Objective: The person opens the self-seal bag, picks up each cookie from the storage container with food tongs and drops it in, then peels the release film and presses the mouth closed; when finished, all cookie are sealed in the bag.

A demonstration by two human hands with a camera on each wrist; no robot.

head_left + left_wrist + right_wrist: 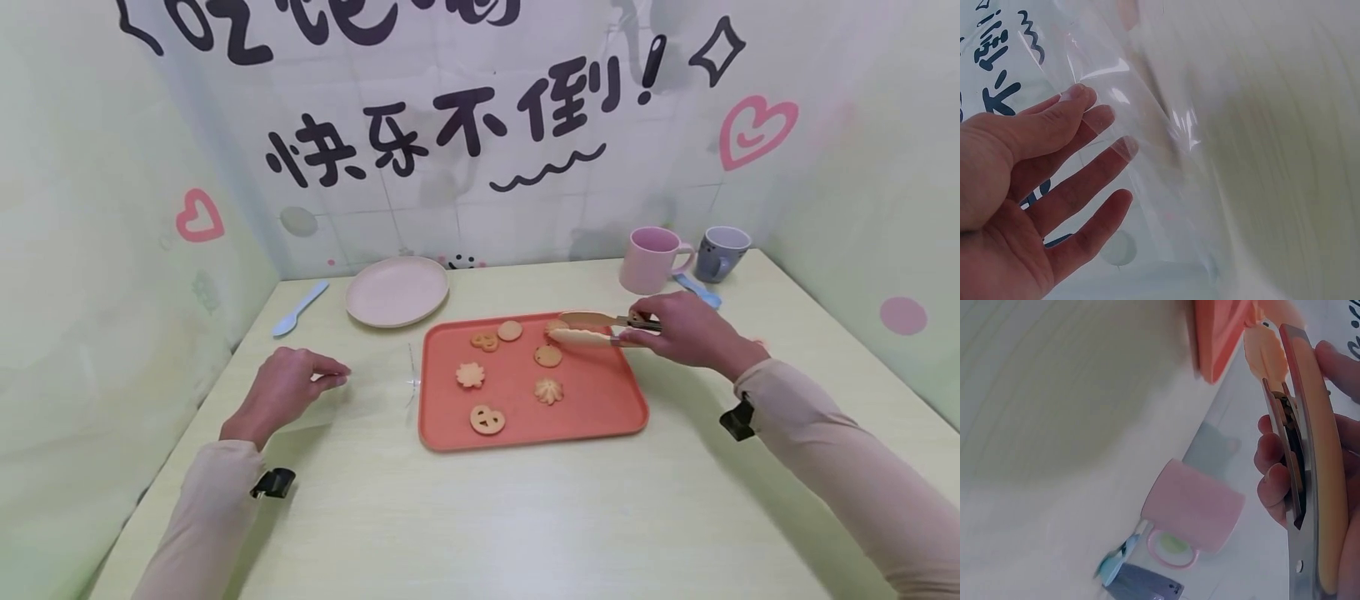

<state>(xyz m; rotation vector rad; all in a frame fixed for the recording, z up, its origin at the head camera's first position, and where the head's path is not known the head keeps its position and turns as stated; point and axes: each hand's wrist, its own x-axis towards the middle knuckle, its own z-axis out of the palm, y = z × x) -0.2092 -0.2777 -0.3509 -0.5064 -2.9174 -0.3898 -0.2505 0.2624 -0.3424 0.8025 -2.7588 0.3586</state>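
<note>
My left hand (281,392) pinches the edge of a clear plastic bag (1116,69) between thumb and forefinger, left of the red tray (592,408). The other fingers are spread apart in the left wrist view. In my right hand (690,329) I grip a pair of tongs (1322,456) with pale tips. Those tips reach over the tray's back right part, on either side of a cookie (557,327) they partly hide. Other cookies lie on the tray: a pretzel (484,342), a flower-shaped one (471,375), a ridged swirl (548,391), a cutout one (487,420) and plain rounds (510,331).
Behind the tray to the left are a pale pink plate (397,292) and a light blue spoon (300,310). A pink mug (647,265), a grey-blue mug (722,254) and another light blue utensil (699,291) stand or lie at the back right. Printed walls close in the table's back and sides.
</note>
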